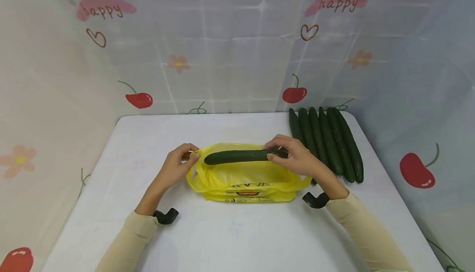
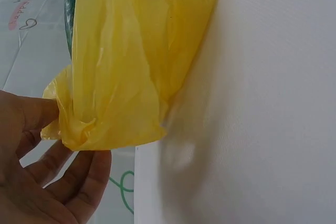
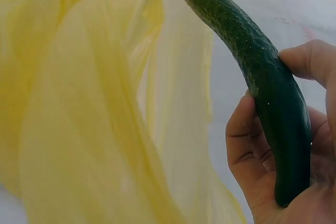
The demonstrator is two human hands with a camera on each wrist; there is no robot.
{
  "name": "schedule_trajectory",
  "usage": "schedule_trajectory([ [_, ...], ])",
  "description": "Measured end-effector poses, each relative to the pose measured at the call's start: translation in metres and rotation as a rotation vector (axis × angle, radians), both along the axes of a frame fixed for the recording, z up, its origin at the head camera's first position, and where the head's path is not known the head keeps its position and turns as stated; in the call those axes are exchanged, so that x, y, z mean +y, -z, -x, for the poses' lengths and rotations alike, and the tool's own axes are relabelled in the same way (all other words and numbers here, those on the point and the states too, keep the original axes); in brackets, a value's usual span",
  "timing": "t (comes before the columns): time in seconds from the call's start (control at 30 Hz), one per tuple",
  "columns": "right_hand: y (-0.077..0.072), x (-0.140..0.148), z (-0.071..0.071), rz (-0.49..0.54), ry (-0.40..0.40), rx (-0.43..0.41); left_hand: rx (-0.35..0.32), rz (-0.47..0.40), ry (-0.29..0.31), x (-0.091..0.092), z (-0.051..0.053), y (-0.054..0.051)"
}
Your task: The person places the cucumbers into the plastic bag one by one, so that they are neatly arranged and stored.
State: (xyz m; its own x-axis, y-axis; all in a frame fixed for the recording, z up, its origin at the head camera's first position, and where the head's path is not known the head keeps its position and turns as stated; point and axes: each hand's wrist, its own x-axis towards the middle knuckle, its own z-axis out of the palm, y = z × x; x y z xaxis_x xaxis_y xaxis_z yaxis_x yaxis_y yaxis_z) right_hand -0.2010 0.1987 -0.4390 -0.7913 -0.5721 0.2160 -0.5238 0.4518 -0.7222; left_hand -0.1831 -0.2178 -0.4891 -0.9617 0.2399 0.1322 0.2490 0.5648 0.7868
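A yellow plastic bag (image 1: 245, 177) lies on the table with its mouth spread toward the far side. At the bag's left edge my left hand (image 1: 178, 162) pinches the plastic between thumb and fingers; the left wrist view shows the gathered yellow film (image 2: 110, 77) at the fingertips. My right hand (image 1: 295, 154) grips a dark green cucumber (image 1: 237, 156) by its right end. The cucumber lies level above the bag's opening, its free end pointing left toward my left hand. In the right wrist view the cucumber (image 3: 252, 72) is slightly curved, with the bag (image 3: 89, 103) beside it.
Several more cucumbers (image 1: 334, 144) lie side by side at the back right of the white table (image 1: 222, 235), close to my right hand. A printed curtain (image 1: 230, 49) hangs behind the table and along its sides. A black strap piece (image 1: 315, 200) sits at my right wrist.
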Motion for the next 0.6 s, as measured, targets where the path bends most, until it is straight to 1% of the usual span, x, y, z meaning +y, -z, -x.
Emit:
schedule_trajectory([
  [0.07,0.003,-0.005,0.000,-0.003,0.000,-0.005,0.014,-0.019,0.017,0.001,0.001,0.001],
  [0.17,0.008,-0.010,0.000,-0.007,0.004,-0.024,0.034,-0.023,0.026,0.004,0.003,0.001],
  [0.33,0.015,-0.016,-0.001,-0.018,0.022,-0.045,0.039,-0.031,0.027,0.007,0.004,-0.001],
  [0.5,0.021,-0.020,0.000,-0.022,0.028,-0.056,0.046,-0.036,0.020,0.007,0.005,0.001],
  [0.6,0.024,-0.020,0.002,-0.041,0.024,-0.053,0.052,-0.034,0.012,0.008,0.005,0.002],
])
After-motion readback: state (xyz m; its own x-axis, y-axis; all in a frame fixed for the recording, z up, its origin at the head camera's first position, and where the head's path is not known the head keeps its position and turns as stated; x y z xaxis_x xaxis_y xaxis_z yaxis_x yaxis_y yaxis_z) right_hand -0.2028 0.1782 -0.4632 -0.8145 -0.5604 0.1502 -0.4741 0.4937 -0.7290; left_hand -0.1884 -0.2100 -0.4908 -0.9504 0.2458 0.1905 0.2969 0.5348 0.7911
